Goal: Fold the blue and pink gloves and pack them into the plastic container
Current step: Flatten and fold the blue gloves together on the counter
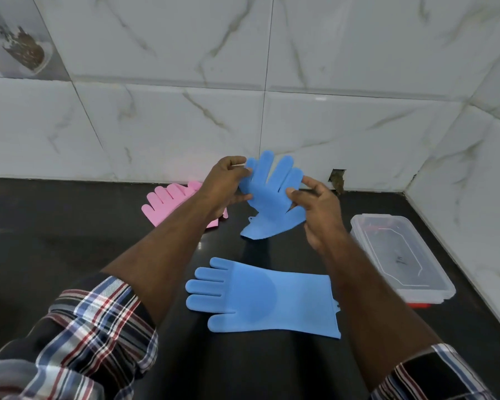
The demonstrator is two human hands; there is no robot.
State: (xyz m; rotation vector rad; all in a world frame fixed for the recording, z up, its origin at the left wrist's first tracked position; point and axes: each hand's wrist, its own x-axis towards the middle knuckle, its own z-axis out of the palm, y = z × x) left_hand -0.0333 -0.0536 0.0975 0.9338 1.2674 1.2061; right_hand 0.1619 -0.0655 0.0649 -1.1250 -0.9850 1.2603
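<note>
I hold one blue glove (267,194) upright above the black counter, fingers pointing up. My left hand (225,183) pinches its left edge and my right hand (318,209) pinches its right edge near the thumb. A second blue glove (260,295) lies flat on the counter in front of me, fingers pointing left. The pink gloves (171,206) lie flat at the back left, partly hidden behind my left forearm. The clear plastic container (401,255) stands at the right, its lid on.
The black counter (70,241) ends at a white marble-tiled wall behind and to the right. A small hole in the wall (337,180) sits at counter level behind my right hand. Something red shows under the container's near corner.
</note>
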